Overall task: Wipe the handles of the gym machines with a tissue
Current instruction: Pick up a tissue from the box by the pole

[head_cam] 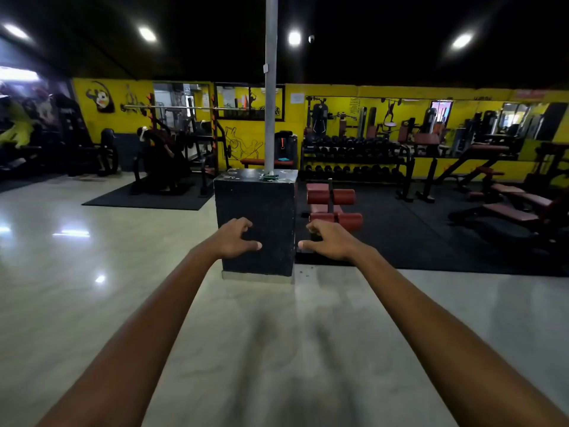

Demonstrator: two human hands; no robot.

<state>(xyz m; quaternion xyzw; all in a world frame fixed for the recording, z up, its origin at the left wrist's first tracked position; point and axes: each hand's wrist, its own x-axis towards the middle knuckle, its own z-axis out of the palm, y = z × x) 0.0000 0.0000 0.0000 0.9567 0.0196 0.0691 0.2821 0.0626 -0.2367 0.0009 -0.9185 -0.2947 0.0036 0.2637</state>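
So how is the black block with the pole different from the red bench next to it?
The black block is a plain tall box standing on the shiny pale floor, with a grey pole rising from its top. The red bench is low, has round padded rollers, and sits on the dark mat. Neither is touched by the left hand or the right hand.
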